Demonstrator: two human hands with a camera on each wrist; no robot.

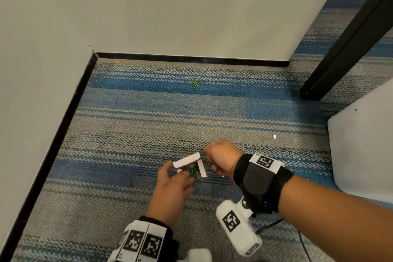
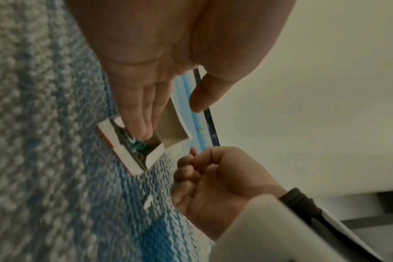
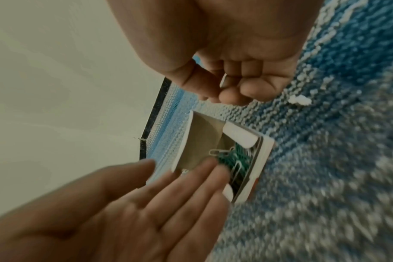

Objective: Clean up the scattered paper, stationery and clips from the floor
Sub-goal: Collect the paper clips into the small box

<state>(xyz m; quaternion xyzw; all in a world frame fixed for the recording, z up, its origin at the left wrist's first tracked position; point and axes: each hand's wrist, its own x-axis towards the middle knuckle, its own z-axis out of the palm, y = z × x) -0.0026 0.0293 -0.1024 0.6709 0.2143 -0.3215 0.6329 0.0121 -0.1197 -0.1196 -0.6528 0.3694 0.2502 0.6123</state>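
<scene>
A small white cardboard box (image 1: 187, 160) sits on the carpet with its flaps up, and green and silver paper clips (image 3: 233, 159) lie inside it. My left hand (image 1: 172, 178) has straight fingers (image 3: 204, 170) touching the box's open side and the clips. My right hand (image 1: 219, 159) hovers just right of the box, fingers curled with the thumb against them; I see nothing held in it. Green and yellow loose paper clips (image 1: 194, 83) lie far ahead near the wall, with one more green clip (image 1: 170, 89) to their left.
A white paper scrap (image 1: 274, 136) lies right of the hands, and a small red speck (image 1: 128, 183) to the left. Walls with a black baseboard (image 1: 191, 58) close the corner. A black post (image 1: 348, 49) and a white object (image 1: 361, 144) stand at right.
</scene>
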